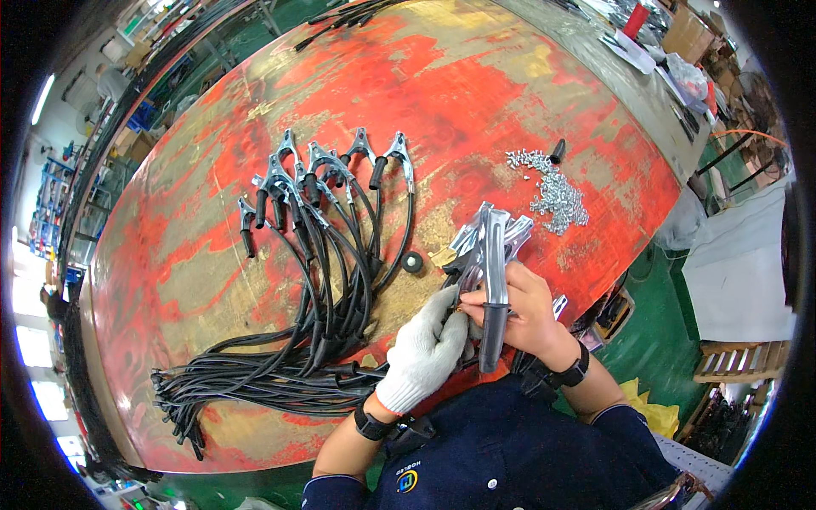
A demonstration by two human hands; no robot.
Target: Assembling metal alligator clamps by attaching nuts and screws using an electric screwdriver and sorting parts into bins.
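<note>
My left hand (pixel 427 350), in a white knitted glove, is closed around the end of a black cable. A bit of copper shows at its fingertips. My bare right hand (pixel 529 316) is closed beside it, with a silver spring clamp (pixel 491 255) in its grip. One handle of that clamp wears a black sleeve (pixel 491 340) and points toward me. The fingertips of both hands meet at the cable end, where the clamp partly hides the contact. More silver clamps (pixel 520 229) lie just beyond my hands.
A bundle of black cables (pixel 255 387) with clamps (pixel 323 157) on the far ends covers the table's left part. Small silver screws (pixel 561 204) are heaped at the right, near a black sleeve (pixel 558 151). A round black piece (pixel 412 262) sits mid-table. Wooden pallets (pixel 739 361) stand at right.
</note>
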